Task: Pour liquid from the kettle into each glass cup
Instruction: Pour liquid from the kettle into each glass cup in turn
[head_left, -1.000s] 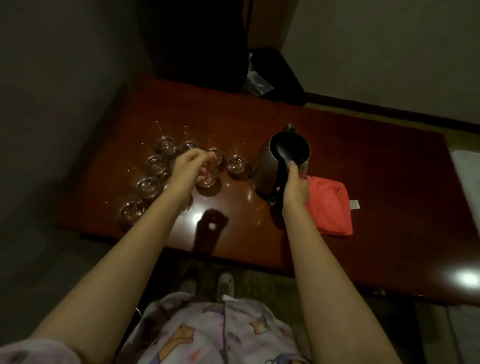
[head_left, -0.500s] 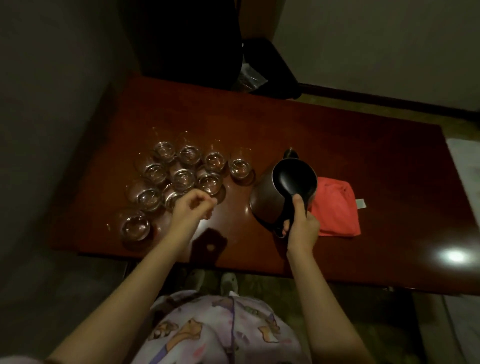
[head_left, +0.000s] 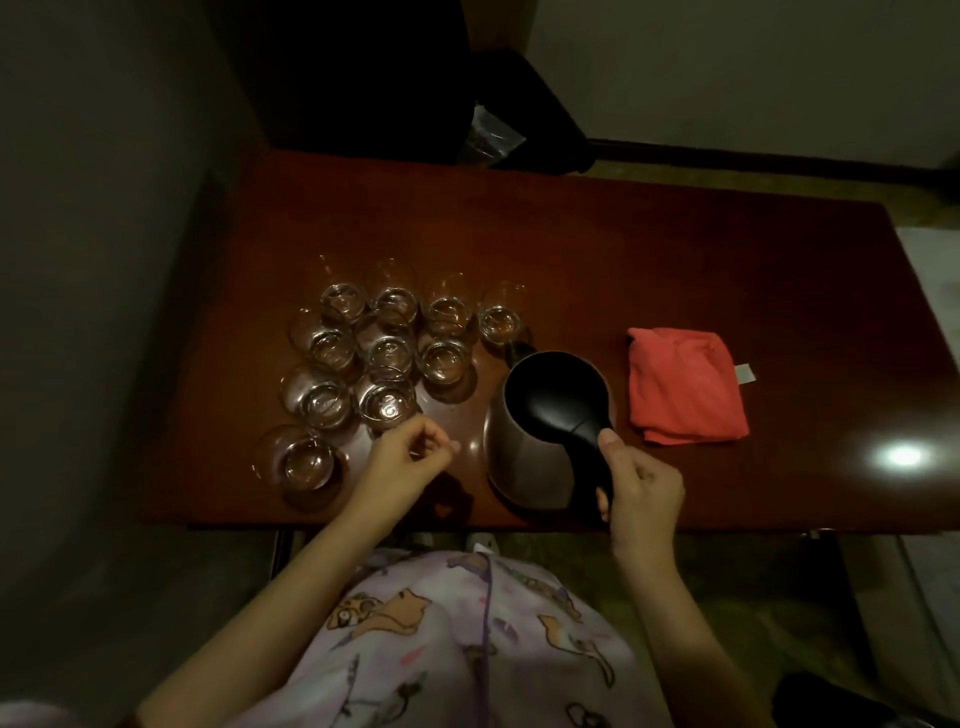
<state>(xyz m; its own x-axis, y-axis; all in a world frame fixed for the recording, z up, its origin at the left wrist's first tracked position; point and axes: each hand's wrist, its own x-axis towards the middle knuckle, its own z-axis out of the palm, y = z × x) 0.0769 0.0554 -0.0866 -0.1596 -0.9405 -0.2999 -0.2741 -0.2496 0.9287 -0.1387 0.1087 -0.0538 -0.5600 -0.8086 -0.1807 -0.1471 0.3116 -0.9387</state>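
Near the front edge of the table (head_left: 675, 249), a little right of its middle, the kettle (head_left: 535, 447) is held in the right hand (head_left: 641, 491), whose fingers are wrapped around the black handle with the thumb (head_left: 609, 441) laid along its top. It looks like a steel-bodied kettle with a black lid: rigid, smooth and probably slick on the body, and likely heavy if full, so the handle is the right place to hold it, with the weight hanging forward toward the spout. The left hand (head_left: 402, 460) hovers just in front of the glasses, fingers loosely curled and holding nothing. I count ten glass cups (head_left: 387, 353) clustered toward the table's left side: four in the back row, three in the next, two after that, and one alone nearest the front-left corner. They stand very close, some apparently touching, and being thin glass they would chip or tip easily if the spout knocks them. How much liquid each holds is hard to tell in this dim light. One folded red cloth (head_left: 685, 384) lies just right of the kettle.
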